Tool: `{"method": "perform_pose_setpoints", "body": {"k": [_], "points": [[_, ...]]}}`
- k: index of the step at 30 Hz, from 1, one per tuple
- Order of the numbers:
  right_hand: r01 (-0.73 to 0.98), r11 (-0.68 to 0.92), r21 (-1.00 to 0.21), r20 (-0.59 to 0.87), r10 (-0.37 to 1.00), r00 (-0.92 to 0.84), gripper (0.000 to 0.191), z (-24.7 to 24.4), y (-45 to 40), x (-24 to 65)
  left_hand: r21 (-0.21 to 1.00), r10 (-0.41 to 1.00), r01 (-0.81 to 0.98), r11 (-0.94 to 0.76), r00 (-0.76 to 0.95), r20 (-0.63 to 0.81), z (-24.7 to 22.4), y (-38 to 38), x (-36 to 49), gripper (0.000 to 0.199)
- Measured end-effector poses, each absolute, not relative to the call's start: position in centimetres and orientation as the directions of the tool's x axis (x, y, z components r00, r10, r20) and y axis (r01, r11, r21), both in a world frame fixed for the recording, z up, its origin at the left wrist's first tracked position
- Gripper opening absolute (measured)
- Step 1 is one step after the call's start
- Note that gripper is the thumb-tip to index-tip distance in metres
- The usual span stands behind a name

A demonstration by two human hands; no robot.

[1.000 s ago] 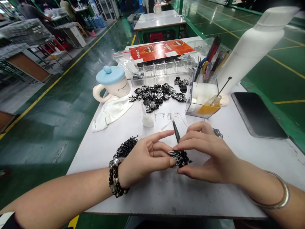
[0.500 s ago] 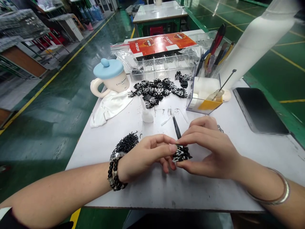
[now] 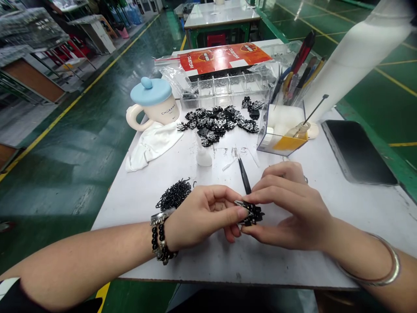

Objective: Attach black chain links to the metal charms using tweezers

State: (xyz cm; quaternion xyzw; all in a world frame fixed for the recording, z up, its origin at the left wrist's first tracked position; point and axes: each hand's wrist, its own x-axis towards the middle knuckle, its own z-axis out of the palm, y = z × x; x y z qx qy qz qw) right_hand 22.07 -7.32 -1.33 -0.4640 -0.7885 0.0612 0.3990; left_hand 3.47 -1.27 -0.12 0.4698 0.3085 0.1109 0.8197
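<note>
Between my hands is a small black-and-silver plastic piece (image 3: 253,214), held just above the near part of the table. My left hand (image 3: 208,213) pinches its left side, thumb on top and fingers beneath. My right hand (image 3: 289,204) grips it from the right, with the thumb at the near edge and fingers at the far edge. Black tweezers (image 3: 243,176) lie right behind the piece, partly hidden by my right fingers. Left of my left hand is a heap of small black curved parts (image 3: 174,194). Farther back lies a pile of similar black-and-silver pieces (image 3: 216,124).
A small white bottle (image 3: 204,157) stands mid-table. A lidded mug (image 3: 156,106) and white cloth (image 3: 153,145) are at the left. A clear tool holder (image 3: 282,145), a tall white bottle (image 3: 355,56) and a phone (image 3: 358,152) stand or lie right. Behind is a clear compartment tray (image 3: 224,92).
The piece has been turned between my fingers, so a different side faces up. My left thumb has shifted slightly right across it. The whole view has moved a little.
</note>
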Motion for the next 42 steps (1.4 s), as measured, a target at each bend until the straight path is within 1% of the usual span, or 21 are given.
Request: {"method": "perform_pose_setpoints", "body": {"k": [4, 9, 16, 22, 25, 28, 30, 31, 33, 35, 36, 40, 42], "points": [[0.67, 0.577, -0.467, 0.587, 0.769, -0.253, 0.03, -1.3, -7.4, 22.0, 0.853, 0.489, 0.11, 0.51, 0.779, -0.393, -0.1, -1.5, 3.4, 0.013], [0.671, 0.581, -0.462, 0.597, 0.763, -0.25, 0.027, -1.4, -7.3, 22.0, 0.871, 0.515, 0.122, 0.476, 0.764, -0.388, -0.2, -1.6, 3.4, 0.012], [0.661, 0.611, -0.436, 0.625, 0.734, -0.267, 0.028, -1.4, -7.1, 22.1, 0.917, 0.549, 0.117, 0.38, 0.77, -0.326, -0.1, -1.8, 3.2, 0.015], [0.652, 0.634, -0.416, 0.639, 0.714, -0.287, 0.028, -1.5, -7.1, 22.1, 0.942, 0.557, 0.124, 0.313, 0.779, -0.288, -0.1, -1.8, 3.3, 0.014], [0.626, 0.642, -0.443, 0.596, 0.732, -0.329, 0.03, -1.5, -7.0, 22.5, 0.94, 0.553, 0.15, 0.306, 0.776, -0.304, -0.2, -1.8, 3.3, 0.015], [0.589, 0.638, -0.496, 0.539, 0.758, -0.368, 0.039, -1.2, -6.8, 23.3, 0.94, 0.578, 0.156, 0.302, 0.754, -0.311, -0.3, -1.7, 3.2, 0.016], [0.587, 0.622, -0.518, 0.533, 0.771, -0.348, 0.043, -0.9, -6.6, 23.9, 0.941, 0.589, 0.153, 0.303, 0.746, -0.311, -0.3, -1.6, 3.2, 0.017], [0.597, 0.613, -0.518, 0.535, 0.777, -0.333, 0.041, -0.8, -6.5, 24.2, 0.94, 0.589, 0.158, 0.302, 0.744, -0.314, -0.3, -1.5, 3.2, 0.018], [0.64, 0.592, -0.489, 0.541, 0.782, -0.31, 0.028, -0.8, -6.3, 24.7, 0.938, 0.582, 0.177, 0.298, 0.745, -0.326, -0.3, -1.3, 3.3, 0.019], [0.702, 0.569, -0.429, 0.536, 0.785, -0.309, 0.015, -1.0, -5.9, 25.1, 0.935, 0.581, 0.205, 0.289, 0.739, -0.342, -0.4, -1.2, 3.3, 0.02], [0.727, 0.56, -0.397, 0.526, 0.788, -0.319, 0.012, -1.2, -5.7, 25.2, 0.935, 0.581, 0.22, 0.279, 0.737, -0.347, -0.4, -1.2, 3.3, 0.021], [0.774, 0.556, -0.303, 0.482, 0.79, -0.379, 0.015, -2.0, -5.0, 25.1, 0.931, 0.564, 0.296, 0.215, 0.741, -0.366, -0.5, -1.5, 2.5, 0.023], [0.809, 0.547, -0.216, 0.476, 0.782, -0.401, 0.015, -2.1, -4.8, 24.7, 0.929, 0.565, 0.341, 0.146, 0.742, -0.361, -1.1, -1.5, 2.5, 0.024]]}}
